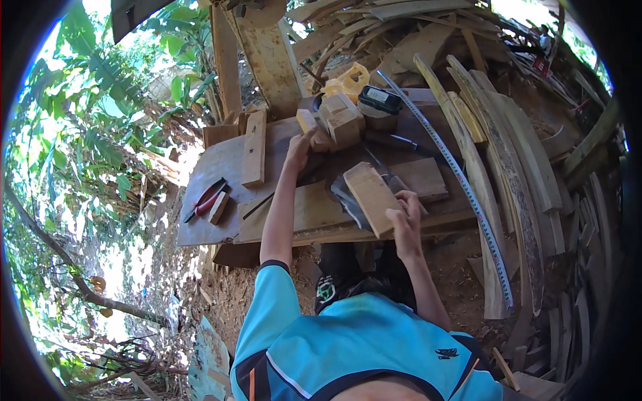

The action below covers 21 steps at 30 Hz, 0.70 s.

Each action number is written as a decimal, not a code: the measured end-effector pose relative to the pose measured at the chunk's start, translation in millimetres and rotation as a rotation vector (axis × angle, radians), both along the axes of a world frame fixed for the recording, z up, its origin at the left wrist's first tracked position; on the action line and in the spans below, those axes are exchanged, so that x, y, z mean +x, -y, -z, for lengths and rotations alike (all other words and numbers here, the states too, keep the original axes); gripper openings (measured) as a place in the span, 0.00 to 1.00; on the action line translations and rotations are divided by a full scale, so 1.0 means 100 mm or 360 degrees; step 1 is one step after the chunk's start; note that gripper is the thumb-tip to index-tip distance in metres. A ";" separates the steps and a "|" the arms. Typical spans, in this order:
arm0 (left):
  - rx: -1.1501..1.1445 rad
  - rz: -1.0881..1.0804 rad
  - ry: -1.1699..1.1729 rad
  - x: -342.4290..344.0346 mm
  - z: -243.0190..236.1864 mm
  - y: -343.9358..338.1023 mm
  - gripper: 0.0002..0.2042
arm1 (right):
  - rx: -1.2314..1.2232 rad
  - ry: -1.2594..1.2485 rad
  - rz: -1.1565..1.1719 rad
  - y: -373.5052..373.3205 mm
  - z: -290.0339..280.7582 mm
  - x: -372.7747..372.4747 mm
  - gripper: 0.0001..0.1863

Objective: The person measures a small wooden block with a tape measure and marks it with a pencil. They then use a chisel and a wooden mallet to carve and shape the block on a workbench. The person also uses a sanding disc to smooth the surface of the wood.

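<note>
My right hand [404,219] grips the lower end of a flat rectangular wooden block [372,197], held tilted over the near side of the workbench [214,160]. Under that block lies a dark flat thing [346,200], mostly covered. Reaching to the far side, my left hand [299,148] is closed round a small pale wooden block [307,121], though its fingers are partly hidden. Just right of it stand chunky wooden blocks [342,119]. A dark box [380,99] sits beside them, and a thin metal tool [392,140] lies nearer.
Red-handled pliers [207,199] and a small wood piece [219,207] lie at the bench's left. A plank [255,148] lies behind them. A tape measure strip [461,175] runs along long curved boards [498,167] at right. A yellow plastic bag [349,81] and piled scrap wood [408,40] are behind.
</note>
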<state>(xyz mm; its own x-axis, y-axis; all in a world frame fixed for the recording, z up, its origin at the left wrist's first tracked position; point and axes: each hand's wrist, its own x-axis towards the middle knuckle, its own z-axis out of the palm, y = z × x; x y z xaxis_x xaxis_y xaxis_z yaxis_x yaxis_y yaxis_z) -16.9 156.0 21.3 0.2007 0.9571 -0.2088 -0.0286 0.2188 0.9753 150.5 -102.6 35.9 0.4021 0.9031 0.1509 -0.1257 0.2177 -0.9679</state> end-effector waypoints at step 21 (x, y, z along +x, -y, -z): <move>0.0354 -0.0610 -0.0487 0.24 0.01 -0.99 0.29 | 0.0464 -0.0329 0.1056 1.04 -0.63 0.93 0.24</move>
<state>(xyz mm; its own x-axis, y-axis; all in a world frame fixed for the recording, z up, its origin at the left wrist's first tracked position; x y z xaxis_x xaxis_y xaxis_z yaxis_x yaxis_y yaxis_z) 7.6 255.0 20.0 -0.2100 0.9776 0.0134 0.2271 0.0354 0.9732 243.2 -207.0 98.7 0.8940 0.3962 0.2091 -0.0518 0.5551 -0.8302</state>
